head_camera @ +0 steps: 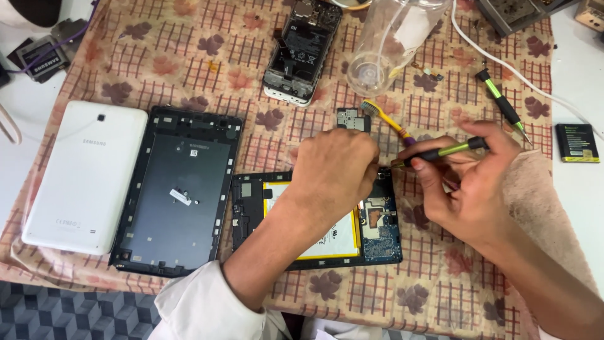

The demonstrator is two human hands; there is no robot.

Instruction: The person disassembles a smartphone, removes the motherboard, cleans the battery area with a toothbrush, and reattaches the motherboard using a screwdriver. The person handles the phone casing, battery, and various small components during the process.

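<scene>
Black-framed and lying face down with its back removed, an opened tablet [314, 220] sits on the leaf-patterned tablecloth [207, 63] near the front edge of the table, its yellow-edged battery [336, 239] and blue circuit board [382, 236] exposed. The left hand [336, 167] rests on top of this tablet, fingers curled down over its upper edge and covering part of the battery; whether it pinches anything underneath cannot be told. The right hand [469, 182] is closed around a black and green screwdriver [437, 152], held nearly level, with the tip pointing left to the tablet's upper right corner, just beside the left hand's knuckles. A yellow toothbrush [385, 116] lies on the cloth just behind the two hands, and a small dark circuit part [352, 119] lies beside its bristles. To the left of the opened tablet lies a dark grey tablet back panel [179, 192], inner side up, and further left a white tablet cover [88, 176] with its outer side up. Further back on the cloth lies an opened phone [302, 53] with its insides showing, next to a clear plastic bottle [384, 47] lying on its side. A second green-handled screwdriver [500, 101] lies to the right of the bottle, near a white cable [503, 66], and a small black battery [577, 143] lies on the white surface at the right edge.
</scene>
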